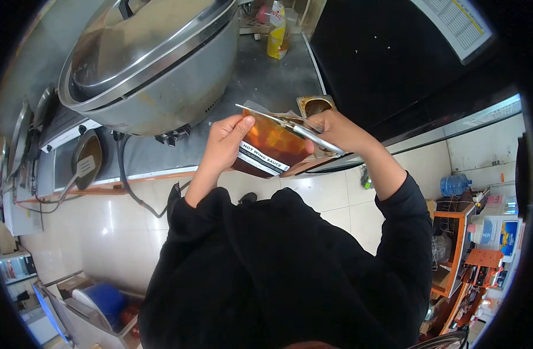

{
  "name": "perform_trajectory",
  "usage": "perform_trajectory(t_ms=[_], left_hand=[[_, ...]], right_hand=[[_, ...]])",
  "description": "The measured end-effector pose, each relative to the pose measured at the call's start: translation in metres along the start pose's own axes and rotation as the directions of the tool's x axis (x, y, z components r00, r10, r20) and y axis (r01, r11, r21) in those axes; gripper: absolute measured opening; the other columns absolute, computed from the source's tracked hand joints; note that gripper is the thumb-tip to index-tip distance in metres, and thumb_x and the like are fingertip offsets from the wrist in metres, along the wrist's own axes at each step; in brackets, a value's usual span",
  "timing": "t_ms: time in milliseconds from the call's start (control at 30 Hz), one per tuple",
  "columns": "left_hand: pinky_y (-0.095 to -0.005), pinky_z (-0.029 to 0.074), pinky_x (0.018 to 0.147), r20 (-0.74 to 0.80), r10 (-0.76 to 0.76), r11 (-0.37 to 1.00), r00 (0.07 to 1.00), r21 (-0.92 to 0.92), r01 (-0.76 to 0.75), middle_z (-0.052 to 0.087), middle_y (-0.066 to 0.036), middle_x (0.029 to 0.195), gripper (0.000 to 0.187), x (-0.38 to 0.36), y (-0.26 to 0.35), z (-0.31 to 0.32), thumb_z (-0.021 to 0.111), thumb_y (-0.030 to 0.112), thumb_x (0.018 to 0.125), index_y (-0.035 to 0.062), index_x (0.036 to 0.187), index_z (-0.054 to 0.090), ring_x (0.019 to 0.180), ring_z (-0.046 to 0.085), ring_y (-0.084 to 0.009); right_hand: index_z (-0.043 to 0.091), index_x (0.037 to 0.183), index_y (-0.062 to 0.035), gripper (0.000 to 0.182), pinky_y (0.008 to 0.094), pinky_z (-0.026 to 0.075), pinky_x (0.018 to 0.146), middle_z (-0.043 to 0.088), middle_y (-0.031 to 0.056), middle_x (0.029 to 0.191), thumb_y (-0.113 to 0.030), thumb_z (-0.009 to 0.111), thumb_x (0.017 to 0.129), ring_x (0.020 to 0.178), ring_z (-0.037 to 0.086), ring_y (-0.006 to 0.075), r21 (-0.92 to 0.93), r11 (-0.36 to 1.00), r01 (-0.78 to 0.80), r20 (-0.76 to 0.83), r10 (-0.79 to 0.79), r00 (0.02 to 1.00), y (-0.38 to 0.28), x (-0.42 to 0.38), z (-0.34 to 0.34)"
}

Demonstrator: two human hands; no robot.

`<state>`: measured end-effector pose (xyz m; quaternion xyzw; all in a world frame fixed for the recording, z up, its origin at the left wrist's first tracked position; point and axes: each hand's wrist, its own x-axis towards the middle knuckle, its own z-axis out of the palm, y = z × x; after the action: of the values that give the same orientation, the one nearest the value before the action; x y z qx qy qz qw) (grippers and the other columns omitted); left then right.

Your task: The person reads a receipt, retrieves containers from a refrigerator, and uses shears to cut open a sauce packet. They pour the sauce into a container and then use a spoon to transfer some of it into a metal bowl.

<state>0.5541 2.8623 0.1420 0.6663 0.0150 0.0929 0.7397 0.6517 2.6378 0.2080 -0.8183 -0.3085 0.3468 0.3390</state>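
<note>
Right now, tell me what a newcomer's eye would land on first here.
Mid-frame, the left hand holds up a pouch of orange-brown sauce labelled HOT WING SAUCE, while the right hand works scissors along its top edge. Above and left of it, a huge steel pot with a shiny lid fills the metal counter. A yellow bottle stands at the counter's far end.

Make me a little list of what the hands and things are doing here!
left hand: holds the sauce pouch by its top corner
right hand: holds scissors across the pouch's top edge
pouch label: HOT WING SAUCE
behind: big metal cooker with lid, on a steel counter
also there: yellow bottle, spatula
</note>
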Motion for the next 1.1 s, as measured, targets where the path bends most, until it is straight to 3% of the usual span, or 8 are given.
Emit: perform_trajectory(t_ms=[333, 433, 467, 567, 667, 767, 900, 1100], left_hand=[[-0.0196, 0.035, 0.051, 0.091, -0.087, 0.992, 0.992, 0.099, 0.078, 0.054, 0.004, 0.061, 0.030, 0.010, -0.019, -0.033, 0.055, 0.025, 0.089, -0.0021, 0.079, 0.062, 0.057, 0.043, -0.0018], [-0.0196, 0.037, 0.054, 0.108, 0.026, 0.983, 0.994, 0.178, -0.045, 0.056, 0.002, 0.064, 0.028, 0.003, 0.003, -0.040, 0.055, 0.024, 0.088, -0.0022, 0.080, 0.061, 0.060, 0.046, -0.0030], [-0.0203, 0.039, 0.058, 0.088, 0.015, 0.986, 0.996, 0.164, -0.029, 0.057, 0.001, 0.069, 0.027, 0.001, 0.004, -0.044, 0.055, 0.024, 0.088, -0.0023, 0.082, 0.062, 0.063, 0.048, -0.0047], [-0.0213, 0.041, 0.063, 0.052, 0.061, 0.998, 0.997, 0.025, -0.062, 0.060, -0.001, 0.074, 0.028, 0.001, 0.000, -0.057, 0.054, 0.024, 0.088, -0.0025, 0.085, 0.062, 0.067, 0.051, -0.0070], [-0.0225, 0.042, 0.065, -0.044, 0.156, 0.988, 0.987, -0.017, -0.156, 0.061, -0.003, 0.078, 0.028, 0.007, 0.009, -0.050, 0.053, 0.023, 0.088, -0.0029, 0.088, 0.062, 0.069, 0.053, -0.0088], [-0.0225, 0.042, 0.067, -0.119, 0.188, 0.978, 0.975, -0.074, -0.197, 0.062, -0.004, 0.081, 0.027, 0.024, 0.015, -0.028, 0.053, 0.023, 0.089, -0.0033, 0.090, 0.061, 0.071, 0.054, -0.0097], [-0.0212, 0.042, 0.067, -0.029, 0.224, 0.973, 0.974, -0.044, -0.225, 0.060, -0.002, 0.082, 0.025, 0.062, 0.012, 0.026, 0.054, 0.021, 0.089, -0.0029, 0.092, 0.060, 0.073, 0.052, -0.0071], [-0.0196, 0.041, 0.067, 0.353, 0.271, 0.945, 0.896, -0.274, -0.178, 0.059, 0.000, 0.082, 0.022, 0.127, -0.021, 0.114, 0.059, 0.021, 0.086, -0.0004, 0.092, 0.061, 0.074, 0.051, -0.0056]], right_hand=[[0.065, 0.085, -0.0060, 0.039, 0.0314, 0.043, 0.059, 0.063, 0.0084, 0.072, -0.044, 0.061, 0.079, 0.062, 0.059, 0.0185, -0.024, 0.979, -0.202, 0.047, 0.203, 0.978, 0.019, 0.042, 0.011], [0.064, 0.095, -0.0051, 0.051, 0.0367, 0.045, 0.065, 0.065, 0.0144, 0.081, -0.053, 0.059, 0.077, 0.073, 0.062, 0.0261, -0.243, 0.942, -0.229, -0.079, 0.217, 0.973, 0.037, 0.059, 0.039], [0.061, 0.105, -0.0033, 0.055, 0.0386, 0.046, 0.075, 0.063, 0.0193, 0.092, -0.051, 0.056, 0.078, 0.087, 0.061, 0.0330, -0.368, 0.867, -0.335, 0.087, 0.391, 0.916, 0.026, 0.065, 0.037], [0.058, 0.109, 0.0003, 0.048, 0.0338, 0.045, 0.082, 0.060, 0.0236, 0.098, -0.040, 0.055, 0.082, 0.095, 0.057, 0.0342, -0.299, 0.932, -0.206, -0.170, 0.161, 0.972, 0.062, 0.087, 0.073], [0.056, 0.109, 0.0025, 0.044, 0.0315, 0.043, 0.086, 0.061, 0.0173, 0.097, -0.034, 0.057, 0.084, 0.095, 0.059, 0.0278, 0.097, 0.992, 0.080, -0.394, -0.035, 0.918, 0.073, 0.075, 0.081], [0.054, 0.111, 0.0011, 0.034, 0.0314, 0.043, 0.087, 0.060, 0.0136, 0.102, -0.021, 0.057, 0.085, 0.097, 0.058, 0.0237, 0.657, 0.618, 0.431, -0.347, -0.260, 0.901, 0.045, 0.013, 0.065], [0.053, 0.111, 0.0006, 0.037, 0.0293, 0.044, 0.085, 0.058, 0.0096, 0.104, -0.016, 0.065, 0.080, 0.095, 0.057, 0.0171, 0.422, 0.836, 0.351, -0.489, -0.116, 0.864, 0.042, -0.045, 0.062], [0.058, 0.099, 0.0017, 0.029, 0.0269, 0.047, 0.064, 0.064, 0.0084, 0.080, -0.011, 0.069, 0.075, 0.072, 0.060, 0.0122, 0.313, 0.926, 0.210, -0.872, 0.192, 0.450, 0.070, -0.049, 0.063]])
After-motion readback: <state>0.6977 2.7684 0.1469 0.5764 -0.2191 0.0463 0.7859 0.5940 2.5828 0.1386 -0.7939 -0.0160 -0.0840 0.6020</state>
